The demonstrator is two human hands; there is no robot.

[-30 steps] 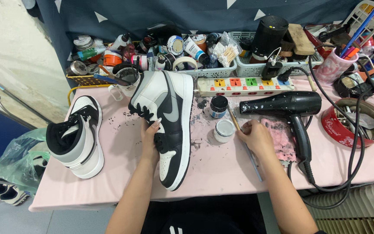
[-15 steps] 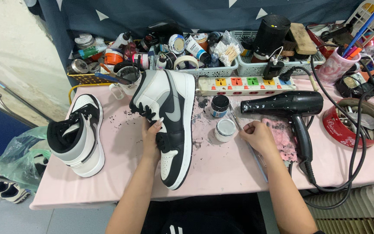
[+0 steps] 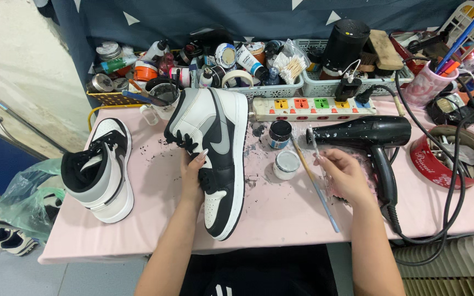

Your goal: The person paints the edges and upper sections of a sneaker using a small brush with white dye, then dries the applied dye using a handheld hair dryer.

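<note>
A black, white and grey high-top sneaker (image 3: pixel 220 159) lies on its side in the middle of the pink table (image 3: pixel 281 214). My left hand (image 3: pixel 193 175) grips it at the laces and tongue. To the right, my right hand (image 3: pixel 344 175) pinches a thin paintbrush (image 3: pixel 314 143) with its bristles pointing up, close to the nozzle of a black hair dryer (image 3: pixel 360 132). Between my hands stand a small open jar of dark paint (image 3: pixel 280 133) and a white lid (image 3: pixel 287 163). A long blue-handled brush (image 3: pixel 319 194) lies just left of my right hand.
The matching sneaker (image 3: pixel 100 172) stands upright at the left. A white power strip (image 3: pixel 314 108), baskets of paint bottles and tape (image 3: pixel 259 87), a pink brush cup (image 3: pixel 429 82) and a red round tin (image 3: pixel 448 159) crowd the back and right. Black cables (image 3: pixel 440 219) loop over the right edge.
My right hand has moved slightly right toward the hair dryer and raised the thin brush. My left hand stays on the sneaker, which has barely shifted.
</note>
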